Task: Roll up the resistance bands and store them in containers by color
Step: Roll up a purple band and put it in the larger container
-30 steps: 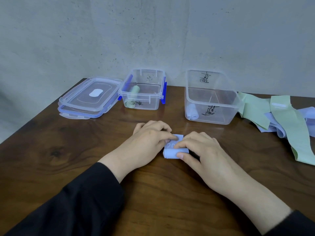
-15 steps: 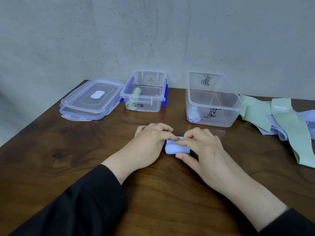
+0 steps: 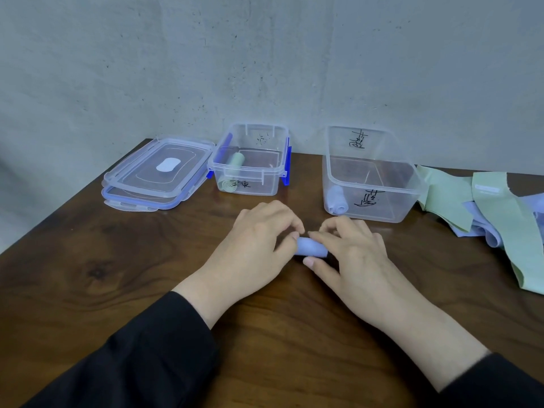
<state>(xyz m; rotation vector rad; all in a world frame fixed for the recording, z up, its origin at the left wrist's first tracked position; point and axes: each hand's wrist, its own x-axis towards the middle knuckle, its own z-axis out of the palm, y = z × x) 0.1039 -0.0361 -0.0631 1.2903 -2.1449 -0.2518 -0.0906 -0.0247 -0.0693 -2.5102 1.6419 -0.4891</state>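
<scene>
SETTING: plain indoor room, type not determinable | WALL: bare grey plaster wall [image 3: 265, 54], scuffed and speckled | WORKTOP: dark wood-grain worktop [image 3: 88, 260] set against the wall | STORAGE: clear plastic containers [image 3: 368, 201] with handwritten marker labels, stacked lids [image 3: 153, 178] alongside

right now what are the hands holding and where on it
Both hands hold the rolled blue band on the table: the left hand pinches its left end, the right hand grips its right end, fingers over it and thumb in front.
</scene>
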